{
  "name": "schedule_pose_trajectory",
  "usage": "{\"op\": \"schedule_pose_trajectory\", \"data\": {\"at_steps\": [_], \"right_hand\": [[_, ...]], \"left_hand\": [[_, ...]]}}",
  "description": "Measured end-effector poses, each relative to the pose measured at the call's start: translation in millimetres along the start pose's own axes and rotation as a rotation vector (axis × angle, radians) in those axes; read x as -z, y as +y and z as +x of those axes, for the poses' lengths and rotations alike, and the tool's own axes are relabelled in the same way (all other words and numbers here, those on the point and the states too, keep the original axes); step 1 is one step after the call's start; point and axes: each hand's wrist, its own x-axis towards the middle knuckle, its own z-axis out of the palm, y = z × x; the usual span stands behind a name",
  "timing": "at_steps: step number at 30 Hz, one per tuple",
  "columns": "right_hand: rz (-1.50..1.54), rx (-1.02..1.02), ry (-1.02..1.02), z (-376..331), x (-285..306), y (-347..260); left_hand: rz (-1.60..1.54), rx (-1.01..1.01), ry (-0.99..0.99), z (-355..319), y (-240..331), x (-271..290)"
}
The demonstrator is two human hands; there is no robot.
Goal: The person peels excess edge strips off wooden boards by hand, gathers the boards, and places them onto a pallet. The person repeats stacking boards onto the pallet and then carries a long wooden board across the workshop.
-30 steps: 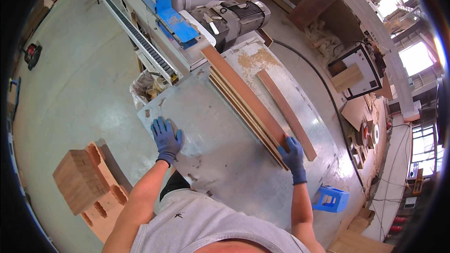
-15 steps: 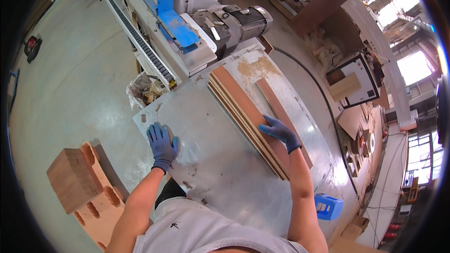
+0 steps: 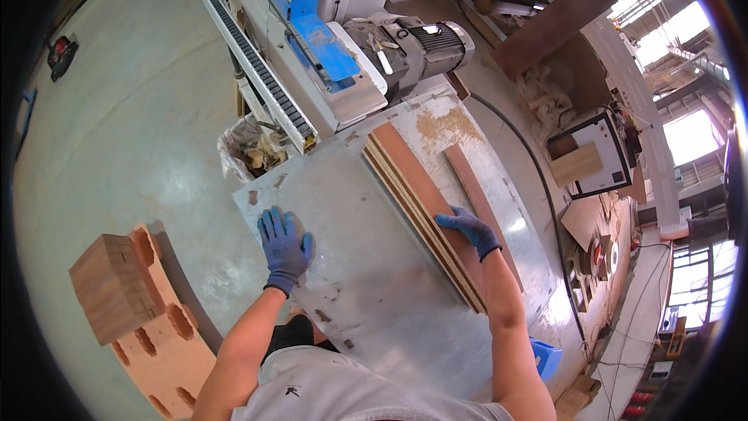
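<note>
Lying over the stack [image 3: 414, 179], the right hand [image 3: 471, 234] is touching the boards about midway along their length, on the right-hand side, with one digit reaching leftward across the brown top face. Its remaining fingers are partly hiding themselves, so whether it is gripping or only pressing one cannot tell. The stack is resting on the worktop [image 3: 351, 257], right of centre, its long axis running slantwise: the far end is pointing up and left toward the machine [image 3: 326, 51], the near end down and right toward the person's right forearm. Striped layered edges are facing left, toward the bare metal. A lone strip [image 3: 471, 183] is lying just beyond the stack's right side, roughly parallel, its near part passing behind that forearm. The left hand [image 3: 285, 253] is resting palm down, fingers spread and holding nothing, near the worktop's left edge; the stack is lying to its right, well apart, leaving the right hand clearly the nearer one.
</note>
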Motion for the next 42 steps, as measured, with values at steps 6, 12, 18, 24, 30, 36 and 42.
{"op": "schedule_pose_trajectory", "data": {"at_steps": [6,12,18,24,30,36,42], "right_hand": [[-0.107,0.083,-0.152,-3.4,-66.4,23.2],[-0.29,0.16,-0.29,-27.2,-183.3,30.4],[-0.52,0.307,-0.237,-43.7,-256.2,49.5],[-0.413,0.328,-0.312,-45.3,-263.0,48.3],[-0.454,0.269,-0.382,-46.1,-266.2,61.3],[-0.273,-0.056,-0.744,-53.5,-247.9,41.4],[-0.211,0.184,-0.67,-58.5,-245.0,63.4]], "left_hand": [[-0.197,0.016,0.137,-8.4,-19.8,-5.1],[-0.748,0.686,0.45,-92.6,-79.6,-12.2],[-2.183,1.081,-0.261,-104.3,-102.4,37.4],[-2.374,0.919,-0.303,-112.4,-113.6,38.2],[-1.592,0.413,-0.325,-134.7,-138.3,45.2],[-0.848,0.12,-0.205,-149.5,-123.6,68.4],[-1.843,0.795,-0.063,-129.1,-107.4,85.2]]}}
